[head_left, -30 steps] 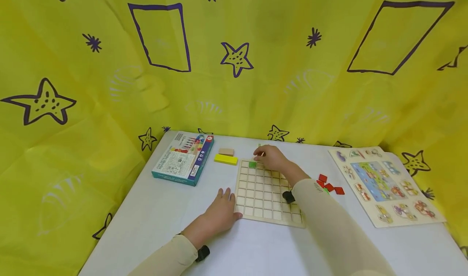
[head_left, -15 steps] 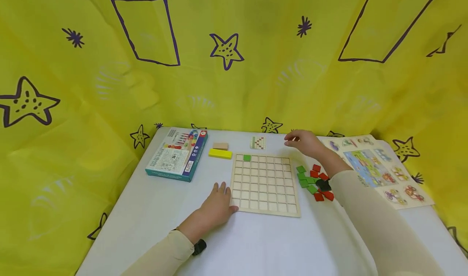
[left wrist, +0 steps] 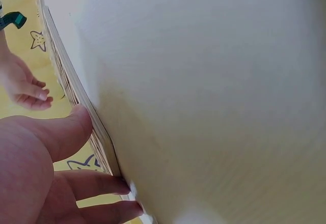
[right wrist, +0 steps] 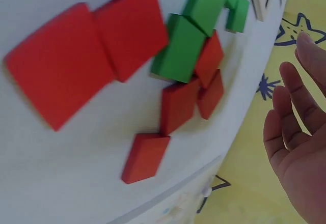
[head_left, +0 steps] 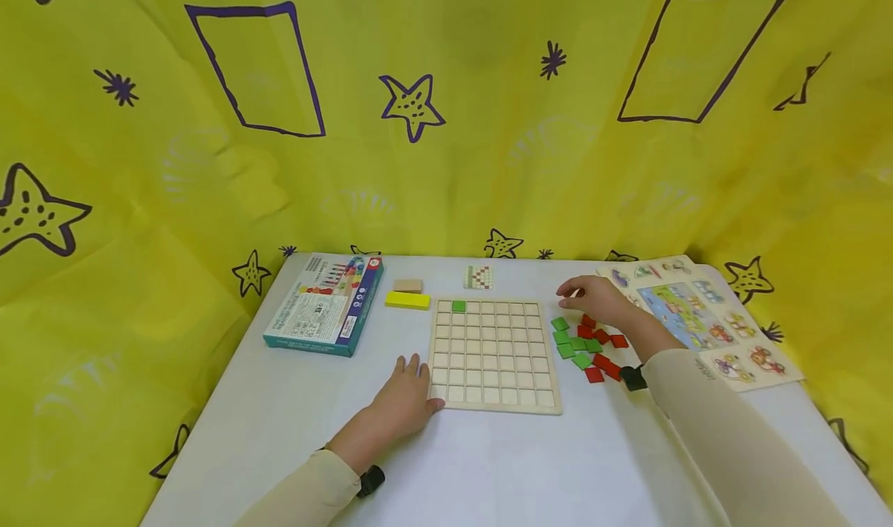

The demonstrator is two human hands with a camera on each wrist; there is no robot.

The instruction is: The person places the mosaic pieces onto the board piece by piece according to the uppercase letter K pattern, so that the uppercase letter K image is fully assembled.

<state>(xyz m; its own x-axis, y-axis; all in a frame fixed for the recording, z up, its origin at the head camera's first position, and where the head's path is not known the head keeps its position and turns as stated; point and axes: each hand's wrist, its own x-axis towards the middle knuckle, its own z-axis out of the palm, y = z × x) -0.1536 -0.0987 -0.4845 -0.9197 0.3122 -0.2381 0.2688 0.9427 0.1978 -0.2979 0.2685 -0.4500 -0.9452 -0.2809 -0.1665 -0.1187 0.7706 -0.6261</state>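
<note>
While the left hand (head_left: 408, 403) lies flat on the desk (head_left: 488, 465) with straight fingers (left wrist: 97, 183) touching the near left corner of the wooden grid board (head_left: 491, 353), the right hand (head_left: 600, 298) hovers over the far edge of a loose pile of red and green tiles (head_left: 589, 345) just right of the board; its fingers (right wrist: 293, 102) are relaxed, spread and hold nothing. One green tile (head_left: 458, 306) already sits in the board's far row, second cell from the left. The pile is the likeliest source of trouble: in the right wrist view several tiles overlap, a green tile (right wrist: 178, 48) resting partly on red ones, so a pinch aimed at one piece could lift or drag its neighbour, or scatter the thin squares across the smooth desk. A careless sweep of the sleeve (head_left: 711, 434) could also push the near tiles toward the picture puzzle (head_left: 698, 318) beside them. The cells look shallow, so a tile set down tilted or across a divider may sit proud instead of seating. If the left hand eases off, the board could slide when a piece is pressed in. The small pattern card (head_left: 478, 277) lies beyond the board, well clear of both hands.
</note>
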